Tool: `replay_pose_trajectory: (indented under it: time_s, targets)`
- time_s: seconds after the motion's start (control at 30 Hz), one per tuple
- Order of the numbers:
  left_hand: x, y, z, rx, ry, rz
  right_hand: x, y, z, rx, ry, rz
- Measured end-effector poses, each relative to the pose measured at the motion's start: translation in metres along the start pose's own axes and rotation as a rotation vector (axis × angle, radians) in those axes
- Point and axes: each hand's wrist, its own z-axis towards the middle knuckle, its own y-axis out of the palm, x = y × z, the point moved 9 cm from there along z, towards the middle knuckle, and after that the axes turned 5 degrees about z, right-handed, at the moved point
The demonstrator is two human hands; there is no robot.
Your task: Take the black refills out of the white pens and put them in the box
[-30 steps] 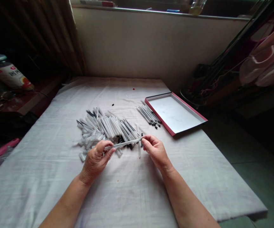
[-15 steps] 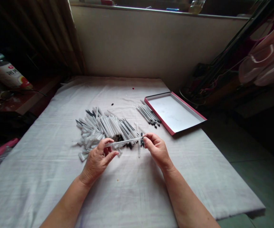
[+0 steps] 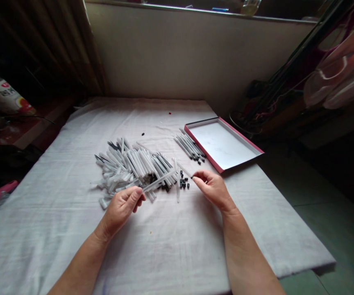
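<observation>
Just right of the big heap of pen barrels (image 3: 140,162), things have come apart: half a second ago one translucent barrel (image 3: 161,180) stretched from the left hand (image 3: 123,206) to the right hand (image 3: 213,190), and now its right end is free, well away from the right fingers. So the barrel and the black bit are separate pieces now. Left thumb and fingers are closed on the barrel's near left end, and it slants across the near side of the heap. Right thumb and index are pinching what looks like a black end plug (image 3: 192,177), but it's tiny and mostly covered, so don't hold me to it. More black plugs (image 3: 188,186) lie on the tablecloth (image 3: 171,254) between the hands, near a couple of loose barrels (image 3: 178,192)

Container-wise: a shallow pink-edged box lid (image 3: 224,143) sits far right, white floor showing with faint smudges. Just outside its left wall is a smaller bundle of barrels (image 3: 187,145) with black near ends. Far left there's a labelled jar (image 3: 6,98), contents too dark to make out, and a glass-looking container (image 3: 250,8) on the far ledge (image 3: 164,7) has something yellowish in it
</observation>
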Motion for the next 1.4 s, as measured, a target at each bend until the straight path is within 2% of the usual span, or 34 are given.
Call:
replay_pose_trajectory:
  time_s: [0.13, 0.23, 0.3, 0.4, 0.57, 0.63, 0.73, 0.8, 0.87, 0.93, 1.0, 1.1, 1.23, 1.4]
  targets:
    - [-0.003, 0.004, 0.002, -0.026, 0.038, 0.067, 0.011, 0.010, -0.003, -0.098, 0.016, -0.302]
    - [-0.007, 0.005, 0.002, -0.032, 0.046, 0.105, 0.015, 0.014, -0.004, -0.111, 0.026, -0.317]
    - [-0.007, 0.005, 0.002, -0.032, 0.057, 0.122, 0.011, 0.011, -0.004, -0.075, 0.005, -0.297]
    - [-0.004, 0.006, 0.002, -0.037, 0.073, 0.141, -0.001, 0.008, -0.004, -0.035, -0.035, -0.149]
    - [0.003, 0.010, 0.001, -0.053, 0.102, 0.195, -0.017, 0.032, -0.010, -0.203, 0.013, 0.262]
    - [0.007, 0.011, 0.002, -0.052, 0.118, 0.212, -0.019, 0.040, -0.013, -0.218, 0.045, 0.348]
    - [0.010, 0.009, 0.002, -0.044, 0.125, 0.223, -0.018, 0.040, -0.014, -0.176, 0.060, 0.386]
    - [0.010, 0.002, 0.003, -0.027, 0.119, 0.227, -0.014, 0.029, -0.011, -0.082, 0.072, 0.399]
    - [0.006, -0.016, 0.004, 0.051, 0.094, 0.214, -0.005, 0.009, -0.006, 0.093, 0.104, 0.448]
    - [-0.002, -0.042, 0.003, 0.203, 0.039, 0.170, 0.005, -0.010, -0.004, 0.287, 0.144, 0.518]
    - [-0.012, -0.065, 0.001, 0.332, -0.018, 0.121, 0.010, -0.018, -0.005, 0.410, 0.156, 0.563]
    - [-0.020, -0.076, -0.001, 0.401, -0.058, 0.100, 0.005, -0.005, -0.005, 0.387, 0.111, 0.548]
    - [-0.014, -0.060, 0.002, 0.328, -0.045, 0.117, -0.001, 0.027, -0.010, 0.243, 0.055, 0.473]
    - [-0.006, -0.044, 0.003, 0.240, -0.016, 0.152, -0.015, 0.038, -0.016, 0.196, -0.133, 0.206]
